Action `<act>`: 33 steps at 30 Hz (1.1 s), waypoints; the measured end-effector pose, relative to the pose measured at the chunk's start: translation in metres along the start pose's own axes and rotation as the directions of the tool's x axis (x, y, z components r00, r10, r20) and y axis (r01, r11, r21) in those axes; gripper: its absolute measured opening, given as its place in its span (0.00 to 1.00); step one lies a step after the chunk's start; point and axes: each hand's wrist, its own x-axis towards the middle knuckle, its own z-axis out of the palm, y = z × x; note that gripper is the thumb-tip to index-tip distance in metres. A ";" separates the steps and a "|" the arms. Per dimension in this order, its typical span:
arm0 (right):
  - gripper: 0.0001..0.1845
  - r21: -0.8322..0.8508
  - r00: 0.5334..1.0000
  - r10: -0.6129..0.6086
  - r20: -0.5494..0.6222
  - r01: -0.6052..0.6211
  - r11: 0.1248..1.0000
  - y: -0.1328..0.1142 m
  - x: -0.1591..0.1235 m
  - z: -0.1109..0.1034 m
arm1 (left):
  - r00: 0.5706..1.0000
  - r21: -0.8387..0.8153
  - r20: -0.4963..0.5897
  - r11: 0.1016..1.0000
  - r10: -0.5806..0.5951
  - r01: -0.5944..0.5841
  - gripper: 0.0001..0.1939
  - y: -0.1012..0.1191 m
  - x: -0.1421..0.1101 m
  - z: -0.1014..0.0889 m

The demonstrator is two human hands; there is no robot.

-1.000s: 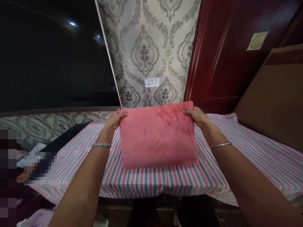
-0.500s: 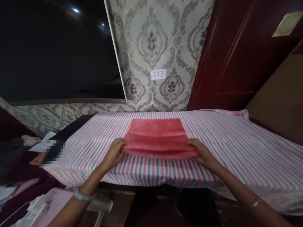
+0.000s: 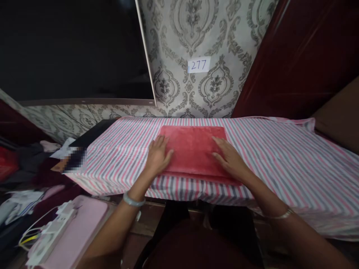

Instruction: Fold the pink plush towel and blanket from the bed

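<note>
A folded red plush cloth lies flat on a table covered with a pink, grey and white striped sheet. My left hand rests palm down on the cloth's left edge with its fingers stretched out. My right hand lies flat on the right part of the cloth, fingers spread. Neither hand holds anything. Each wrist wears a silver bangle.
Patterned wallpaper with a small label reading 277 is behind the table. A dark screen hangs at the left and a dark red door stands at the right. A pink case with a white power strip sits low left amid clutter.
The cloth, held up by its top corners a second ago, was folded down onto the sheet. My hands let go of its edges and now lie flat on top of it.
</note>
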 end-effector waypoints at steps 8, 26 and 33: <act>0.39 -0.364 0.973 0.150 0.175 -0.077 0.928 -0.009 0.005 0.054 | 0.957 0.192 0.232 0.973 -0.172 0.128 0.42 0.011 -0.005 0.057; 0.33 -0.267 0.977 0.130 0.167 -0.082 0.960 0.006 0.047 0.036 | 0.952 0.127 0.245 0.980 -0.183 0.156 0.37 0.002 0.034 0.042; 0.29 -0.282 0.946 0.322 0.023 -0.303 0.910 0.002 0.130 0.031 | 0.951 0.179 0.244 0.972 -0.191 0.150 0.32 0.003 0.123 0.046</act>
